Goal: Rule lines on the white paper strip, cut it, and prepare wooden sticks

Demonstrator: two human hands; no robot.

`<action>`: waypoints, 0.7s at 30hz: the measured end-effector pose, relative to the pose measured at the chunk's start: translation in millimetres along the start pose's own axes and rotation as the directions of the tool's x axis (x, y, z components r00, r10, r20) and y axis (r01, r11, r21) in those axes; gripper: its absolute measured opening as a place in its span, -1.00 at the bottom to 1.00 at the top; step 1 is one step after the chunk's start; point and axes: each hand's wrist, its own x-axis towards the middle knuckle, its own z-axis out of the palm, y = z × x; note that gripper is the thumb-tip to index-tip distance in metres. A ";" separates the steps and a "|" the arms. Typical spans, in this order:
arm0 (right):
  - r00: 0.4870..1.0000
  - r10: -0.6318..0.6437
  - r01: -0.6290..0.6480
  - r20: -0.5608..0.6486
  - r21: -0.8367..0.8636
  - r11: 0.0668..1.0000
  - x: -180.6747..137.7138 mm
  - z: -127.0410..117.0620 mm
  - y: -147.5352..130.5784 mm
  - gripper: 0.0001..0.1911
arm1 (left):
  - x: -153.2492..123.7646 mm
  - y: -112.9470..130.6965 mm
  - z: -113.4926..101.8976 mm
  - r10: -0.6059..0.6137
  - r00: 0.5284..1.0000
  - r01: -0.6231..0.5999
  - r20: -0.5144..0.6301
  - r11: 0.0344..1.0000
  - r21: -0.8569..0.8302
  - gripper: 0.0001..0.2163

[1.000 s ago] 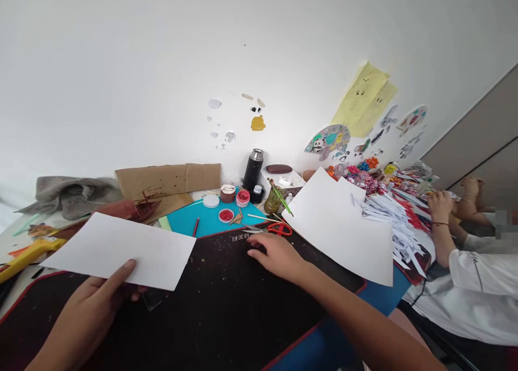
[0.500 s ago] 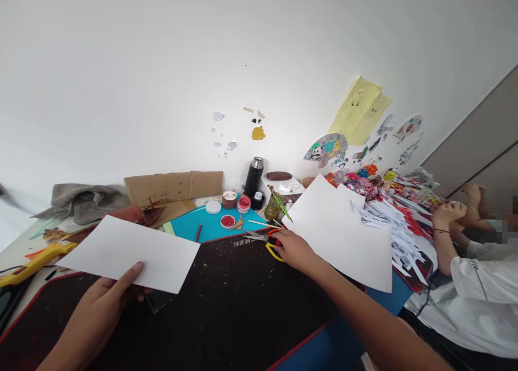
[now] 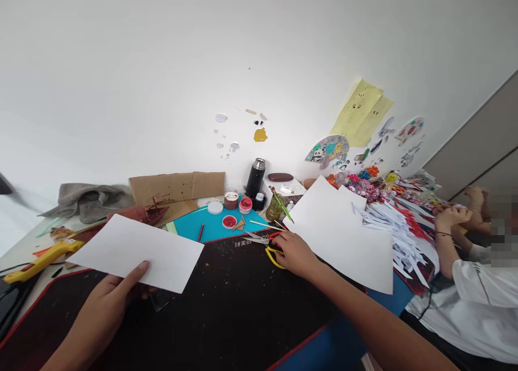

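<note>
My left hand (image 3: 109, 301) holds a white sheet of paper (image 3: 140, 252) by its lower edge, thumb on top and the other fingers mostly hidden beneath. The sheet is raised over the left part of the black mat (image 3: 226, 311). At the mat's far edge, my right hand (image 3: 297, 255) has its fingers on the red and yellow handles of a pair of scissors (image 3: 259, 239), whose blades point left. Right beside this hand lie larger white sheets (image 3: 343, 231). A jar with brushes (image 3: 276, 206) stands just behind it.
Paint pots (image 3: 245, 204), a red pencil (image 3: 201, 232) and a black flask (image 3: 256, 177) stand or lie toward the wall. At left are a yellow glue gun (image 3: 44, 258) and a grey cloth (image 3: 93, 201). Cut paper strips (image 3: 388, 225) pile up near another person's arm (image 3: 447, 247) at right.
The view has shifted slightly, and the paper in my left hand sits a little farther right. My right hand stays at the scissors' handles.
</note>
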 end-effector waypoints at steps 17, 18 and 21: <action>0.973 0.221 -0.149 0.068 0.914 0.377 -19.7 8.6 -50.7 -0.69 | 1.1 -1.0 2.7 0.007 1.000 -0.007 -0.014 1.000 -0.021 -0.30; 0.967 0.231 -0.158 0.103 0.959 0.236 -15.7 9.1 -56.4 -0.61 | 1.9 -2.3 2.5 0.013 1.000 -0.014 -0.013 1.000 -0.017 -0.30; 0.962 0.226 -0.136 0.152 0.987 -0.082 -4.0 11.3 -77.1 -0.45 | 4.4 -6.5 1.0 0.035 0.999 -0.035 -0.019 0.999 0.007 -0.30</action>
